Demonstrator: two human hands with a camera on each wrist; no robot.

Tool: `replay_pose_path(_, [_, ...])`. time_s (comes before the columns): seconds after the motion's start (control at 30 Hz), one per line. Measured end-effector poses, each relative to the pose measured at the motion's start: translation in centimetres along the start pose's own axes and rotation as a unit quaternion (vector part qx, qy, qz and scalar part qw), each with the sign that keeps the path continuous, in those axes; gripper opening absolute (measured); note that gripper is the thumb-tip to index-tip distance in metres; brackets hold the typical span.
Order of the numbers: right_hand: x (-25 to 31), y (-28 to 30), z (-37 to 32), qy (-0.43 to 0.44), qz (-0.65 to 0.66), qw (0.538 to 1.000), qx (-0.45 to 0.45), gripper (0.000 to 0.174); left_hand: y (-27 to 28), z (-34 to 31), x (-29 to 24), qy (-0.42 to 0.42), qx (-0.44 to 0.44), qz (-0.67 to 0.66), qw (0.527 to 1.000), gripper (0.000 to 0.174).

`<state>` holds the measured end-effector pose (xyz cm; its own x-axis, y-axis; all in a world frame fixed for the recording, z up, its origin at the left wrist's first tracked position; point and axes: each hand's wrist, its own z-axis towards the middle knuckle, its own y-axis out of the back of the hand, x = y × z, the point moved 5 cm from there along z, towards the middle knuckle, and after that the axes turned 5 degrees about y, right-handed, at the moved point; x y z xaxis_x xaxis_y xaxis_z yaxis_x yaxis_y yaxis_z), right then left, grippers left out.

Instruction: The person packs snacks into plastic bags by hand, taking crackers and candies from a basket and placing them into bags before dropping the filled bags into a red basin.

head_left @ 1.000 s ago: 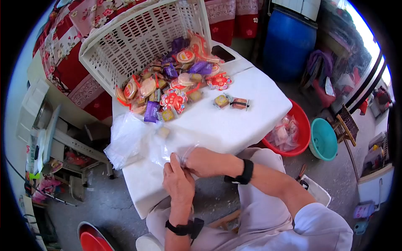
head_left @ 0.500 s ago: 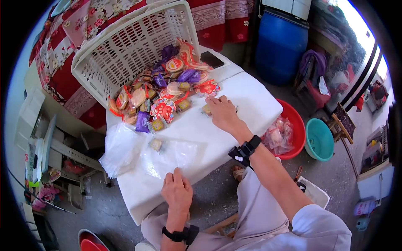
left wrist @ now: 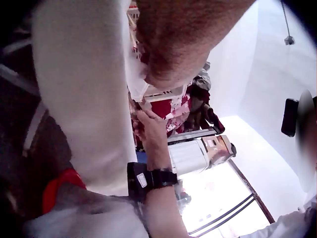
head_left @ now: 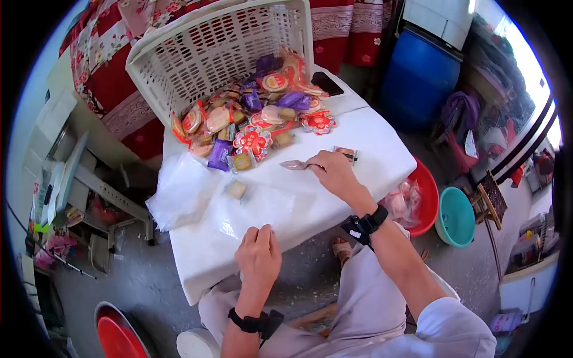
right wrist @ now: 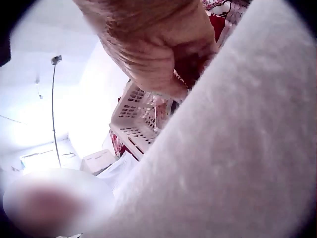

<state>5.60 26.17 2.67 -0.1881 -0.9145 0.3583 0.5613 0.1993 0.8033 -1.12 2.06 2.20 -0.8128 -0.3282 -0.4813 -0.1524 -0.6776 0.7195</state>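
At the table's front edge, the left hand (head_left: 258,256) has its fingers curled at the near edge of a clear plastic bag (head_left: 268,206); the fingertips are partly hidden. A small wrapped yellow cake (head_left: 236,190) lies at the bag's far part; whether inside or on top I cannot tell. Farther right, the right hand (head_left: 335,174) pinches the end of a small shiny packet (head_left: 294,164) above the white table. Beside that hand lies another wrapped piece (head_left: 347,154). The left wrist view shows the right hand (left wrist: 152,134) beyond the left (left wrist: 188,39); the cloth hides the left fingertips.
A tipped white basket (head_left: 221,56) spills packets, purple wrappers (head_left: 221,154) and red flower-shaped labels (head_left: 253,142) onto the table (head_left: 203,262). A stack of clear bags (head_left: 182,191) lies left, a phone (head_left: 327,83) at the back. Red (head_left: 427,209) and teal (head_left: 456,218) basins stand right.
The right hand left the bag, reached across to the two loose packets and lifted one, bringing it slightly back leftward. The left hand has stayed by the bag's near edge.
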Motion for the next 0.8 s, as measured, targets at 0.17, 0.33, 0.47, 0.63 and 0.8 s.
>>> replay_pose_path(0.17, [3.6,2.4,-1.4,-0.120,0.342,0.931,-0.042,0.011,-0.1,0.5,1.2,0.041,-0.018,-0.063,0.997,0.006])
replay_pose_path(0.33, [8.4,1.0,-3.5,-0.034,0.564,0.823,0.062,0.010,0.3,0.8,1.8,0.073,-0.023,-0.114,0.991,0.005])
replay_pose_path(0.47, [9.1,-0.2,-4.0,0.073,0.431,0.899,0.026,0.016,0.6,0.7,2.1,0.071,-0.044,-0.129,0.988,0.010])
replay_pose_path(0.63, [9.3,-0.1,-4.6,0.152,0.218,0.959,-0.095,0.019,1.2,0.6,1.8,0.079,-0.047,-0.094,0.991,0.017])
replay_pose_path(0.8, [12.6,-3.0,-6.3,0.266,0.071,0.961,-0.017,0.014,1.2,0.1,0.4,-0.005,-0.054,-0.027,0.998,0.023])
